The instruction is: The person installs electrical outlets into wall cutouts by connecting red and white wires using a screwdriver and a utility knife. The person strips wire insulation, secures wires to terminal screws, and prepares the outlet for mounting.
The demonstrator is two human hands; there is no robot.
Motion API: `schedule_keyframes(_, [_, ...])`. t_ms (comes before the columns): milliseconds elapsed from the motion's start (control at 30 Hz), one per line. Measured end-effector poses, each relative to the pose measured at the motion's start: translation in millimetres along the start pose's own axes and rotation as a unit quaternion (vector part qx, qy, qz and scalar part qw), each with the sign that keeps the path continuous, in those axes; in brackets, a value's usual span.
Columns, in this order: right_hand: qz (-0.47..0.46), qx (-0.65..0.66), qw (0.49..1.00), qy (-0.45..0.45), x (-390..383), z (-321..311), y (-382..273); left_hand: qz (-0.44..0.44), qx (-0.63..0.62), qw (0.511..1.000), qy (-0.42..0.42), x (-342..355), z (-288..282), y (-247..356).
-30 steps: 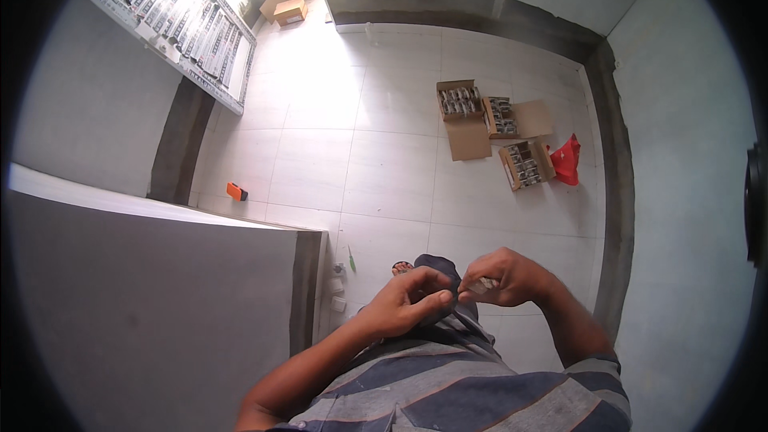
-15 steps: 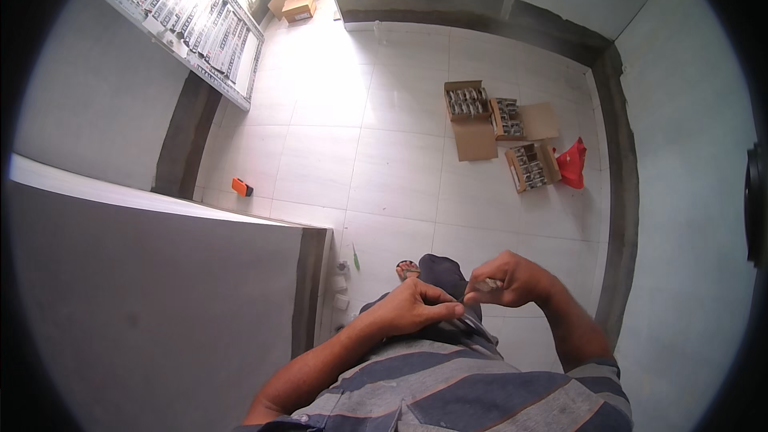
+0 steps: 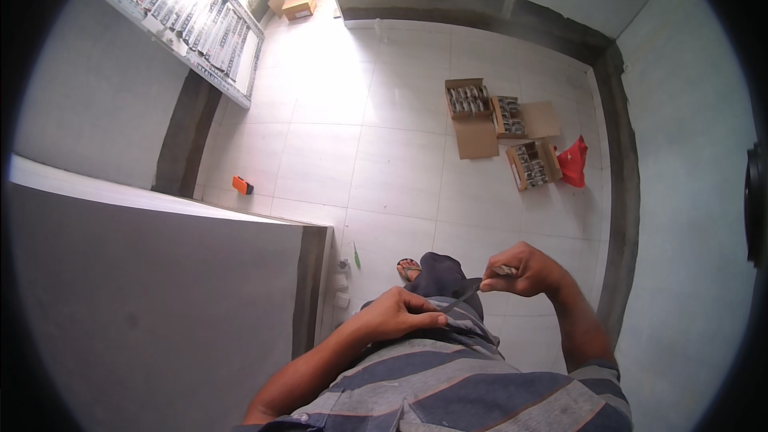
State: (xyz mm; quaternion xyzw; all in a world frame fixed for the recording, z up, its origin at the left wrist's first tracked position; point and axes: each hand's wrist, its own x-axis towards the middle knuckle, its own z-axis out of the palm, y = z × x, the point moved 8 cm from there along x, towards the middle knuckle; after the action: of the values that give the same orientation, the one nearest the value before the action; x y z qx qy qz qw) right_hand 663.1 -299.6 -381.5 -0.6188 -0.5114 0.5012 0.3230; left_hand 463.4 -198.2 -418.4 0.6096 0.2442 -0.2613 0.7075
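Observation:
A thin dark strip (image 3: pixel 462 298), perhaps tape, runs slantwise between my two hands in front of my striped shirt. My left hand (image 3: pixel 398 314) is closed, thumb against forefinger, at the strip's lower left end. Higher and to the right, my right hand (image 3: pixel 522 270) is closed at the other end. A small pale, mottled piece (image 3: pixel 505 270) shows between its curled fingers; its kind is too small to make out.
Open cardboard boxes (image 3: pixel 468 100) with several small packets stand on the tiled floor, beside a red bag (image 3: pixel 573 162). An orange-and-black object (image 3: pixel 242 185) and a green screwdriver-like tool (image 3: pixel 356 254) lie to the left. The corner of a grey wall (image 3: pixel 316 272) is at my left.
My right hand has moved up and right, and my left hand slightly down and left. More of the dark strip shows between them.

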Motion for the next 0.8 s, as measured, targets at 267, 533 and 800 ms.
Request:
schedule_keyframes(267, [0.075,0.084,0.994,0.009,-9,6,38,0.099,0.058,0.985,0.126,-27,-20,-5])
schedule_keyframes(533, [0.116,0.194,0.957,0.181,-26,-10,77,0.048,-0.072,0.975,0.203,-125,-48,-92])
schedule_keyframes(800, [-0.023,0.119,0.989,-0.082,24,91,25,0.044,-0.012,0.938,0.344,-161,-33,-107])
